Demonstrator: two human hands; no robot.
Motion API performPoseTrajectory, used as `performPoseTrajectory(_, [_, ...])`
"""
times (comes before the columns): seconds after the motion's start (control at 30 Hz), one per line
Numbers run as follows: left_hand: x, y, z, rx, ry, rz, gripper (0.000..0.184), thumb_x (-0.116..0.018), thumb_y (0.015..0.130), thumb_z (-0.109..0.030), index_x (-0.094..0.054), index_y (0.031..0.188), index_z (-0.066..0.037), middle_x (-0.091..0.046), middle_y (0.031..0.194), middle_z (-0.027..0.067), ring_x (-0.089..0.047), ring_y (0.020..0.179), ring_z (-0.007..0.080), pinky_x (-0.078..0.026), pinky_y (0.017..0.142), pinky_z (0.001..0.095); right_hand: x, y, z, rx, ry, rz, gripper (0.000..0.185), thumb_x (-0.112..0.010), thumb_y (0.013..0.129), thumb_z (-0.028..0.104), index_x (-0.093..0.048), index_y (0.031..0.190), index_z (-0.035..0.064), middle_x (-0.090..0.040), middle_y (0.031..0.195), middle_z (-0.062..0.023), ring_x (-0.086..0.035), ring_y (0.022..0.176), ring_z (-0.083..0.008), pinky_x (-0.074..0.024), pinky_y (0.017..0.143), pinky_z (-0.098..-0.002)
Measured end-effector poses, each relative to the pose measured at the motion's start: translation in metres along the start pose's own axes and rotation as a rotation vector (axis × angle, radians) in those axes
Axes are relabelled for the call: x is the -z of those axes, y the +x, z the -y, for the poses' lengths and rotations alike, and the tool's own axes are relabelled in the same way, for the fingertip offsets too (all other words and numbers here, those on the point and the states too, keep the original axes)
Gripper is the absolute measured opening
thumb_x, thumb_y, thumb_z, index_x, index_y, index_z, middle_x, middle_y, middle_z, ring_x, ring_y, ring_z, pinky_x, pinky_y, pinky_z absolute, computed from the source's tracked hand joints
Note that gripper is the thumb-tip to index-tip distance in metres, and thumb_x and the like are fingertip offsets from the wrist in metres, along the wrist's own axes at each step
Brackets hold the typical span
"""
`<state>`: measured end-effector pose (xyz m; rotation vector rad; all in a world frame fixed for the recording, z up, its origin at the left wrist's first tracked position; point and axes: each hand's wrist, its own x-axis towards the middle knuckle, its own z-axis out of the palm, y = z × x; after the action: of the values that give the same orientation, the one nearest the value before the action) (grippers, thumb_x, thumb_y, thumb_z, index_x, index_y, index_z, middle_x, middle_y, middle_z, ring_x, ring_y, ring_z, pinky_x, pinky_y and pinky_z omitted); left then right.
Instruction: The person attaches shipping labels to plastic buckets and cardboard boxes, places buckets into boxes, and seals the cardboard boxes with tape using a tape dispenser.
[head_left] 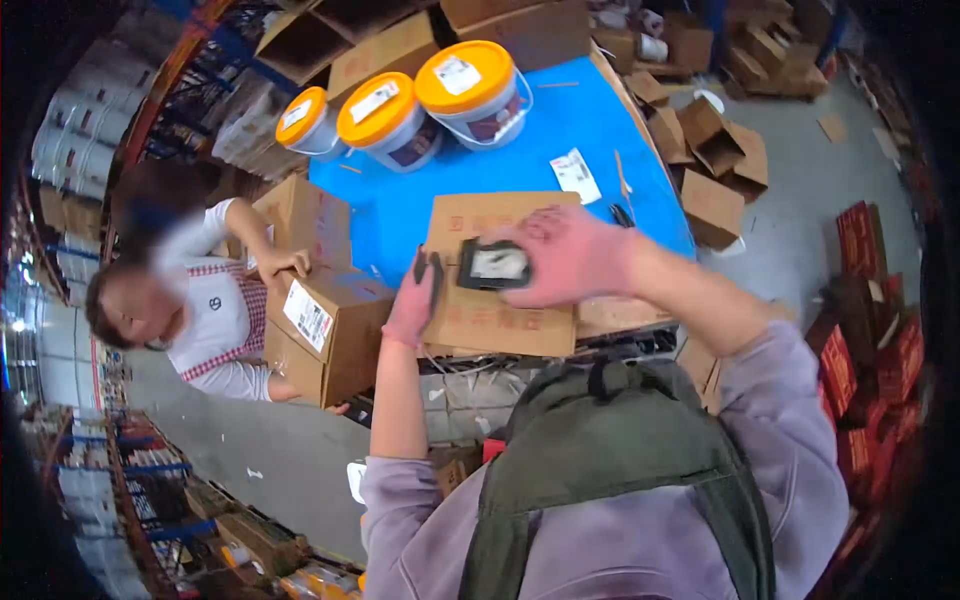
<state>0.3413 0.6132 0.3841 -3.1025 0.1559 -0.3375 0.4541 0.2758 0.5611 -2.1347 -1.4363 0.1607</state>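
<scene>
While the blue-topped table (375,210) spreads out ahead, a co-worker (215,315) stands at its left side, arms around a labelled box (345,345) that crowds the near left corner. Empty cartons (715,145) litter the floor beyond the right edge. A flat-looking brown carton (520,328) with red print lies on the near part of the table, partly hidden by the right hand. Three buckets (480,110) with orange lids (the rightmost looks the biggest) take up the far left part, well apart from the hands.

The right hand (575,255), in a pink glove, has its fingers closed on a black item (494,264) with a pale face, over the middle of the carton. The left hand (414,300), also gloved, is at the carton's left edge; its fingers look extended, but whether they grip cannot be told. A white printed sheet (575,176) lies just beyond the carton.
</scene>
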Motion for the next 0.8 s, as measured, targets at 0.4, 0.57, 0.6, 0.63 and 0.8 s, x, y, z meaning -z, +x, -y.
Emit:
performPoseTrajectory(0.4, [0.044,0.029,-0.037,0.563,-1.128,0.125,0.047,-0.049,0.100,-0.029,-0.045,0.140,-0.006,-0.051,0.134,0.0060,-0.049,0.119,0.0166,-0.038,0.104,0.0319,-0.089,-0.163,-0.176,-0.192,0.559,-0.150,0.074,-0.081,0.067,0.014,-0.051,0.134,0.0053,-0.061,0.122,-0.0168,-0.061,0.109,-0.0272,-0.0469,0.096,-0.0390])
performPoseTrajectory(0.57, [-0.001,-0.059,-0.122,0.751,-1.563,-0.514,0.052,-0.049,0.100,-0.030,-0.042,0.142,-0.001,-0.041,0.147,0.0097,-0.043,0.130,0.0172,-0.035,0.107,0.0343,-0.088,-0.150,-0.215,-0.064,0.660,-0.051,0.078,-0.074,0.063,0.010,-0.047,0.135,-0.0042,-0.056,0.132,-0.0189,-0.053,0.122,-0.0265,-0.0410,0.104,-0.0389])
performPoseTrajectory(0.6, [0.005,-0.076,-0.137,0.648,-1.535,-0.590,0.054,-0.048,0.100,-0.032,-0.040,0.144,-0.001,-0.041,0.146,0.0086,-0.042,0.130,0.0160,-0.035,0.107,0.0335,-0.084,-0.145,-0.216,-0.031,0.662,-0.007,0.079,-0.074,0.063,0.010,-0.046,0.135,-0.0036,-0.055,0.132,-0.0188,-0.054,0.121,-0.0269,-0.0405,0.104,-0.0393])
performPoseTrajectory(0.63, [0.003,-0.092,-0.148,0.657,-1.526,-0.606,0.054,-0.048,0.100,-0.032,-0.040,0.144,-0.001,-0.041,0.146,0.0086,-0.042,0.130,0.0160,-0.035,0.107,0.0335,-0.082,-0.141,-0.216,-0.060,0.622,0.044,0.082,-0.076,0.062,0.011,-0.045,0.136,-0.0024,-0.054,0.133,-0.0186,-0.054,0.121,-0.0280,-0.0405,0.105,-0.0399])
performPoseTrajectory(0.8, [-0.059,-0.157,-0.214,1.064,-1.914,-0.861,0.057,-0.040,0.103,-0.042,-0.042,0.143,-0.001,-0.051,0.136,0.0032,-0.046,0.125,0.0131,-0.035,0.107,0.0308,-0.106,-0.135,-0.230,0.003,0.595,-0.093,0.076,-0.078,0.059,0.018,-0.053,0.128,-0.0029,-0.062,0.117,-0.0180,-0.061,0.106,-0.0288,-0.0471,0.095,-0.0387])
